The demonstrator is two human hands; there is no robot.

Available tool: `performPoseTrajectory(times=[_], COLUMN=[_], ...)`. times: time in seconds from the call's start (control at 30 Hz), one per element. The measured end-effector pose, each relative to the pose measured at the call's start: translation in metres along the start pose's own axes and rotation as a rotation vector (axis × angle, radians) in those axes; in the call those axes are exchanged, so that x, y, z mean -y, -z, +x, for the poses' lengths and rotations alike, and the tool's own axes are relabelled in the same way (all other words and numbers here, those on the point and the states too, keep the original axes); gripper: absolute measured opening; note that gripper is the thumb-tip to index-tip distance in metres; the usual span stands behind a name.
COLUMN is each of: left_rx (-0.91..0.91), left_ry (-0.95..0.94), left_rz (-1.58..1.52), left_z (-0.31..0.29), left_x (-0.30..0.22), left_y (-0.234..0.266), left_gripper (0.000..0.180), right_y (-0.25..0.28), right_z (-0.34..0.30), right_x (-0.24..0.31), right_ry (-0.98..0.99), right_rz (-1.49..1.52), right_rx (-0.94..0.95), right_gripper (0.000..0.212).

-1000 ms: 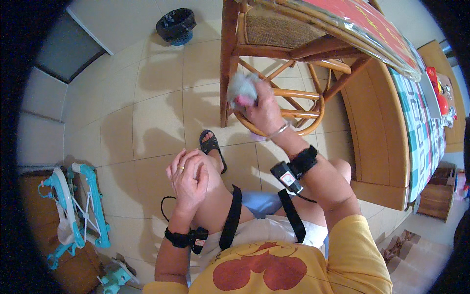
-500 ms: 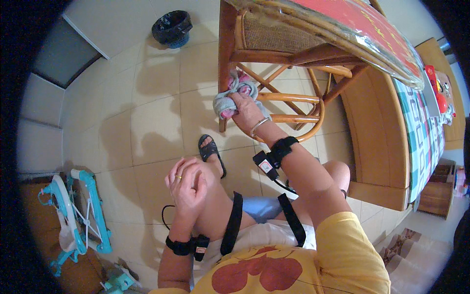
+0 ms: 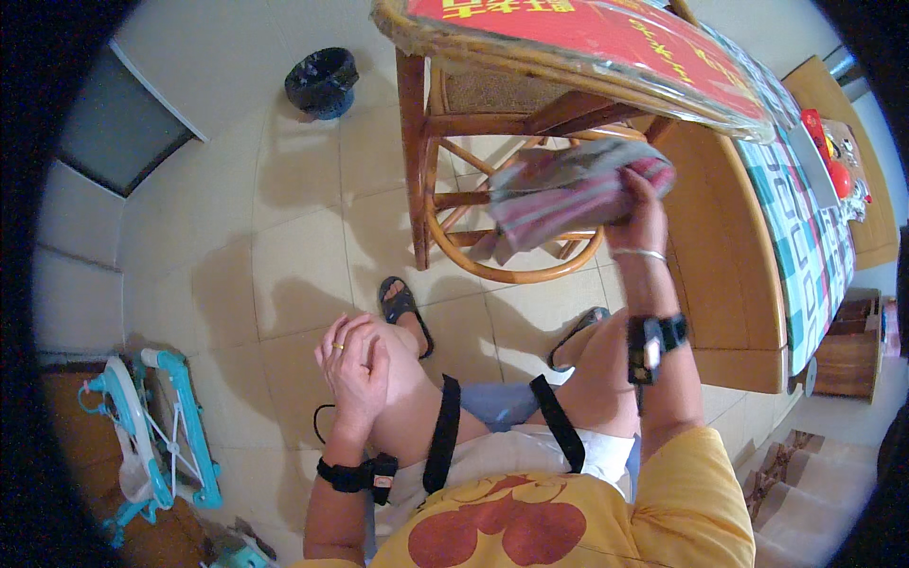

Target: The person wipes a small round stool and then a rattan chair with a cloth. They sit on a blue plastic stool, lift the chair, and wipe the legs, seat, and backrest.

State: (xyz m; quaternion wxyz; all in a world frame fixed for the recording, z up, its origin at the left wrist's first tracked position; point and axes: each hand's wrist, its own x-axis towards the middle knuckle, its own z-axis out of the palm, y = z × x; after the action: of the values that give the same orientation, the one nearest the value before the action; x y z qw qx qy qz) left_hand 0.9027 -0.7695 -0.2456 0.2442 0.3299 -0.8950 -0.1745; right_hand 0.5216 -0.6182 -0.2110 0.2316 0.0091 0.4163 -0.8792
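My right hand [image 3: 642, 216] grips a grey and pink striped cloth [image 3: 568, 194] by its right end. The cloth spreads out to the left, slightly blurred, in front of the cane frame [image 3: 521, 275] below a round rattan-edged table [image 3: 568, 47]. A wooden leg [image 3: 414, 170] of that table stands left of the cloth, apart from it. On my left knee rests my left hand [image 3: 352, 371], with a ring on one finger, nothing in it and its fingers loosely spread. Black straps with small devices sit on both wrists.
A black-lined bin [image 3: 322, 83] stands at the far left. Turquoise and white folded baby gear [image 3: 156, 426] lies to the left. At right is a wooden cabinet [image 3: 729, 256] with a checked cloth [image 3: 791, 227]. My sandalled feet [image 3: 405, 312] are on the tiles.
My right hand has moved right, away from the table leg. The cloth, bunched around the leg before, now hangs spread from the hand. My left hand stays on the knee.
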Motion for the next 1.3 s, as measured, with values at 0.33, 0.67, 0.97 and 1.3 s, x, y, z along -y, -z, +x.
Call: performPoseTrajectory(times=[0.33,0.67,0.97,1.3], left_rx=[0.059,0.09,0.215,0.328], left_ry=[0.013,0.115,0.166,0.102], left_rz=[-0.337,-0.842,-0.981,-0.983], left_z=[0.125,0.299,0.318,0.241], left_x=[0.024,-0.026,-0.037,-0.108], left_y=[0.029,-0.026,-0.046,-0.033], left_gripper=[0.039,0.046,0.031,0.042], right_y=[0.005,-0.04,-0.052,-0.012], right_z=[-0.101,-0.1,-0.078,0.023], right_x=[0.142,0.132,0.116,0.172], right_ry=[0.704,0.845,1.044,0.91], right_rz=[-0.501,-0.607,-0.891,-0.586], right_rx=[-0.001,0.281,0.172,0.285], right_gripper=[0.031,0.05,0.044,0.035])
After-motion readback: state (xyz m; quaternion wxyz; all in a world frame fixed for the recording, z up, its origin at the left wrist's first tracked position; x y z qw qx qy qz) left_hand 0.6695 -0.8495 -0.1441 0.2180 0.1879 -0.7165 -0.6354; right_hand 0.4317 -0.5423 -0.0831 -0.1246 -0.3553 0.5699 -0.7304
